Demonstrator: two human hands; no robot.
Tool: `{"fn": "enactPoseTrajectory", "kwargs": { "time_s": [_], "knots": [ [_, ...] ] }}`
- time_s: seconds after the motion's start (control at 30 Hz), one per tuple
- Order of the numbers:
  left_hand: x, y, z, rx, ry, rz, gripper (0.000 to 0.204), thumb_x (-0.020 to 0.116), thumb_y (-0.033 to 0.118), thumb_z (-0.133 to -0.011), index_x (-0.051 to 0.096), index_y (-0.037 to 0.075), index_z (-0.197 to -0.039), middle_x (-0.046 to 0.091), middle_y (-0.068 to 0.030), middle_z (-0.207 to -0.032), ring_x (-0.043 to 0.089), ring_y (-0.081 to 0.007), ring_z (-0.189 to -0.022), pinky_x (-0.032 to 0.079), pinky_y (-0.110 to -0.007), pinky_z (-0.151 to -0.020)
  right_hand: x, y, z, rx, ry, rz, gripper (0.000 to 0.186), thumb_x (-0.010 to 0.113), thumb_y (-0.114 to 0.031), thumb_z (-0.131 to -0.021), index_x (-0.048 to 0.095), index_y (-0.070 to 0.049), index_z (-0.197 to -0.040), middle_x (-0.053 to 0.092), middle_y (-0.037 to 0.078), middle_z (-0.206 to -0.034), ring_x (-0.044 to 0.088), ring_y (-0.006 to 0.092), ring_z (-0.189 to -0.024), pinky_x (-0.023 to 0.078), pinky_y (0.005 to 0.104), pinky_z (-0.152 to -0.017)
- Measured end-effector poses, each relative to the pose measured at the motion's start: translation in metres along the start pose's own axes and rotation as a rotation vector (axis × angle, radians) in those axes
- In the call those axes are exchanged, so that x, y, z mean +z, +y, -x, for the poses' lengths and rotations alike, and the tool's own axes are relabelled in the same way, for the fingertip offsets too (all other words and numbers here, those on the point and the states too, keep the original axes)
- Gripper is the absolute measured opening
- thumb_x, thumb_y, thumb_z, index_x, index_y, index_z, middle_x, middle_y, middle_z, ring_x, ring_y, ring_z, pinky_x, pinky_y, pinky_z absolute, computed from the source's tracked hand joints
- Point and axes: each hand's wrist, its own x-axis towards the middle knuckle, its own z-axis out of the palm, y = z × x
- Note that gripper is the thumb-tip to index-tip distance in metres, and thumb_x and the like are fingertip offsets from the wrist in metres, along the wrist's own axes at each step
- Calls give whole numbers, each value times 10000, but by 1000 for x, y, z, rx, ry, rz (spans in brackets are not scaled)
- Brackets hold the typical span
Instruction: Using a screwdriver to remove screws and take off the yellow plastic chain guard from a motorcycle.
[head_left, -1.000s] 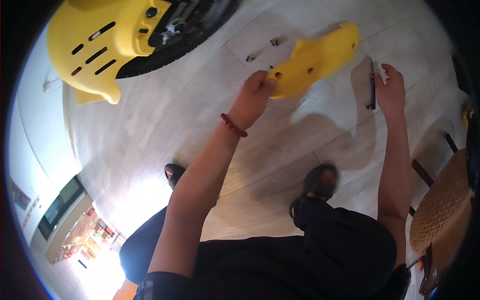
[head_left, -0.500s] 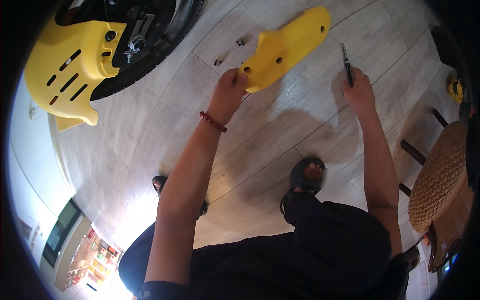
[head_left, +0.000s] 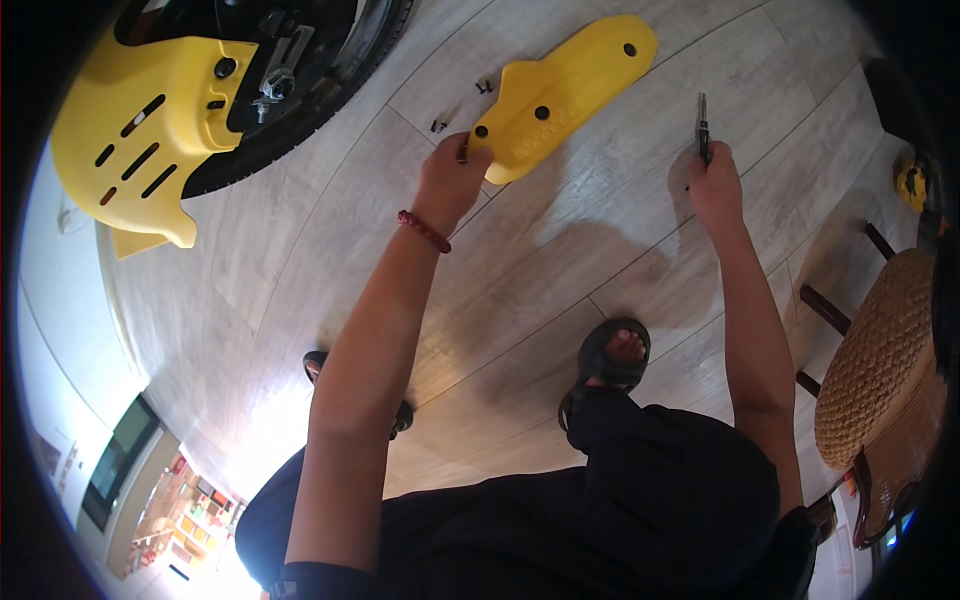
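At its near end, my left hand (head_left: 452, 178) pinches a long yellow plastic cover (head_left: 560, 95) between thumb and fingers. Dark holes run along this cover, and its far end points up and to the right. My right hand (head_left: 716, 190) is closed around a slim black-handled tool (head_left: 704, 128) with a narrow metal tip pointing away from me. The tip looks split in two; its exact kind is unclear. Small dark screws (head_left: 484, 87) lie on the floor just left of the cover, with more screws (head_left: 438, 126) beside my left hand.
A black tyre (head_left: 345, 100) with a hub and bolt stands at the upper left, partly behind a slotted yellow guard (head_left: 125, 140). To the right is a woven-seat chair (head_left: 870, 370). My sandalled foot (head_left: 615, 355) rests on the grey plank floor (head_left: 510, 270).
The yellow cover has turned slightly in my left hand, showing more of its raised face pattern. My right hand has shifted down a little, and the tool now points straighter ahead.
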Motion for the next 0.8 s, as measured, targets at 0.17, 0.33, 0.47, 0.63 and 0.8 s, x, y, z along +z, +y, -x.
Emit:
{"fn": "enactPoseTrajectory", "kwargs": {
  "time_s": [0.17, 0.33, 0.47, 0.63, 0.8],
  "knots": [
    [0, 3, 2, 109, 80, -265, 469, 577, 292, -810, 545, -22, -1157, 615, -186, -1043, 591, -296, -946, 454, -359, -842, 2, 0, -3, 12, 92, -203, 293, 474, -126, -833, 502, 35, -1076, 591, 231, -931, 590, 354, -864, 453, 401, -762],
    [-5, -4, -4, 115, 49, -224, 470, 605, 265, -795, 538, -11, -1169, 616, -169, -1054, 594, -279, -949, 461, -352, -842, -4, -16, -5, -53, 121, -343, 266, 488, -129, -845, 495, 30, -1058, 577, 181, -858, 575, 272, -756, 452, 359, -702],
    [-7, -14, -5, 93, 21, -114, 474, 627, 242, -780, 537, -11, -1170, 618, -160, -1050, 597, -263, -941, 464, -345, -835, -5, -31, -1, -51, 32, -481, 246, 476, -115, -860, 479, 14, -1070, 561, 119, -817, 547, 194, -690, 444, 322, -651],
    [-7, -18, 0, 103, 56, -112, 436, 622, 213, -786, 543, -8, -1153, 623, -152, -1005, 603, -246, -892, 473, -343, -811, -3, -34, 1, -49, 32, -522, 239, 474, -112, -866, 475, 1, -1076, 553, 90, -807, 530, 156, -657, 434, 302, -606],
    [-28, -7, 24, 57, 50, -97, 355, 585, 168, -818, 556, -17, -1120, 625, -115, -888, 610, -181, -786, 489, -299, -724, -31, -72, 14, 81, -89, -883, 229, 483, -103, -871, 484, -29, -1088, 554, 66, -816, 509, 106, -599, 414, 255, -535]
  ]
}}
